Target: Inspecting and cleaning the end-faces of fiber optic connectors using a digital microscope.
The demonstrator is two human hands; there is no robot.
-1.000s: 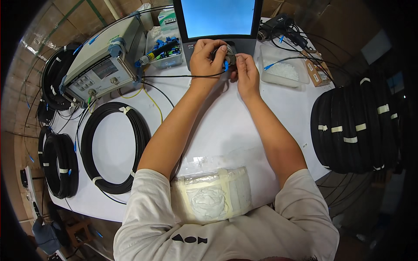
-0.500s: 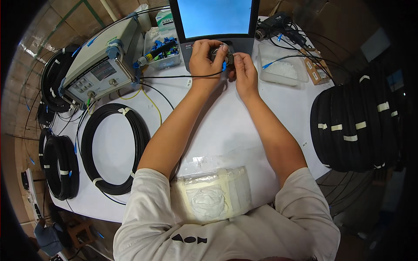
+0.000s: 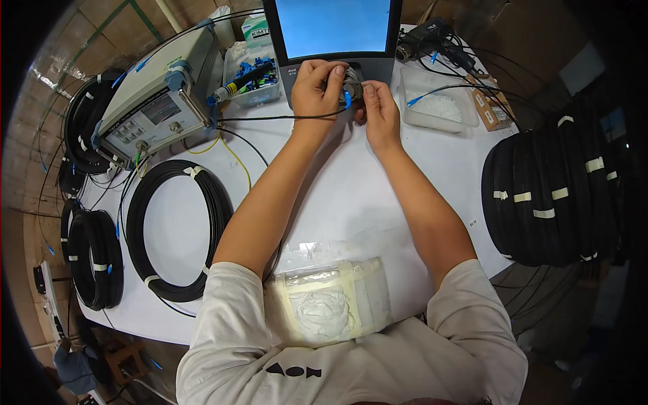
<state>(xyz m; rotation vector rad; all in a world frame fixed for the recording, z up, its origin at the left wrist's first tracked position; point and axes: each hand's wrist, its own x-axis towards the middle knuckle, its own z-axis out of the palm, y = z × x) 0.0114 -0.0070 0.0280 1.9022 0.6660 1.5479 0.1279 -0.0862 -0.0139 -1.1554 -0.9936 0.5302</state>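
on white table (image 3: 351, 196), black cable coils (image 3: 172, 229), grey test instrument (image 3: 158, 108), screen (image 3: 334, 27)

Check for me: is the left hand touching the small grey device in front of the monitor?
Touching. The head view shows the left hand wrapped around the grey device, fingers over its top.

Hands barely shifted at the far edge of the tabletop
The left hand (image 3: 317, 88) and right hand (image 3: 378, 111) have drawn slightly closer around the small grey device (image 3: 351, 82) with its blue connector (image 3: 347, 100)
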